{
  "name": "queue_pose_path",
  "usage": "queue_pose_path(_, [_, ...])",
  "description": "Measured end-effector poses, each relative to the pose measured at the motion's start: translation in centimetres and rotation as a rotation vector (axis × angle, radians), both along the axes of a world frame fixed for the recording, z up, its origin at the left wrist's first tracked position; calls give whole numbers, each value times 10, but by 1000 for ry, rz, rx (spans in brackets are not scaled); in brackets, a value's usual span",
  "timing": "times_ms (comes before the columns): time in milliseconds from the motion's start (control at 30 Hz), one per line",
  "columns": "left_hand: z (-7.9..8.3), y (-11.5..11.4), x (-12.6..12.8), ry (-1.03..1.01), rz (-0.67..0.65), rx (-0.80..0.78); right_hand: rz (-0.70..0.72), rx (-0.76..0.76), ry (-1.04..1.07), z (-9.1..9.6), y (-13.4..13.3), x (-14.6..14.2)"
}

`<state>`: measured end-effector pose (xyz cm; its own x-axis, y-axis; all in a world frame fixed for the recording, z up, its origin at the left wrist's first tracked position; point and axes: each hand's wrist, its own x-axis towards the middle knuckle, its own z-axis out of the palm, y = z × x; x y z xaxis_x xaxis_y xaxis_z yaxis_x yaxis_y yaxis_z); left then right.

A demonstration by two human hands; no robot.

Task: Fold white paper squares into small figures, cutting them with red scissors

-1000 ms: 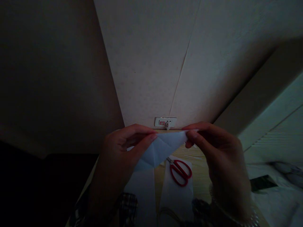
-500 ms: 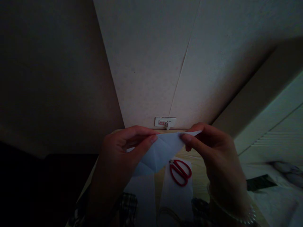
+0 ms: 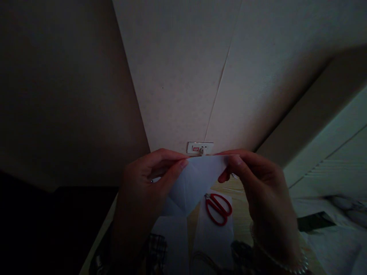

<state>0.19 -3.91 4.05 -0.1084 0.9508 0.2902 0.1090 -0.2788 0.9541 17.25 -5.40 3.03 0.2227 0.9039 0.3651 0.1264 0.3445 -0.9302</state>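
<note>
A folded sheet of white paper (image 3: pixel 197 177) is held up between both hands, its top edge nearly level and its lower part tapering to a point. My left hand (image 3: pixel 151 183) pinches the upper left of that edge between thumb and fingers. At the upper right corner, my right hand (image 3: pixel 252 179) grips the paper with the thumb in front and the fingers behind. Creases run across the paper's face. Below it, red-handled scissors (image 3: pixel 218 209) lie on a white paper strip (image 3: pixel 213 240); the blades are mostly out of sight.
Another white sheet (image 3: pixel 173 236) lies on the wooden table (image 3: pixel 242 204), left of the strip. A wall socket (image 3: pixel 200 148) with a plug in it sits just beyond the hands. To the right are a dark flat item (image 3: pixel 315 221) and pale sheets (image 3: pixel 335 244).
My right hand's thumb has slid outward to the paper's right corner. The top edge has risen slightly and now lies more level. My left hand keeps its pinch.
</note>
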Motion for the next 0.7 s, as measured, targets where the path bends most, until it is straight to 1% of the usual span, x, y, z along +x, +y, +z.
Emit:
queue_pose_path(100, [3, -1, 0, 25, 4, -4, 89, -34, 8, 3, 2, -1])
queue_pose_path(167, [4, -2, 0, 20, 6, -1, 112, -47, 1, 3, 3, -1])
queue_pose_path(367, [5, -3, 4, 24, -48, -7, 20, -23, 8, 1, 4, 2])
queue_pose_path(500, [5, -3, 7, -21, -34, -19, 24, -3, 7, 0, 5, 3])
queue_pose_path(600, [4, -3, 7, -49, -9, -10, 70, -33, 12, 2, 6, 2])
queue_pose_path(700, [3, -3, 6, -89, 29, -13, 188, -66, 17, 2, 7, 1])
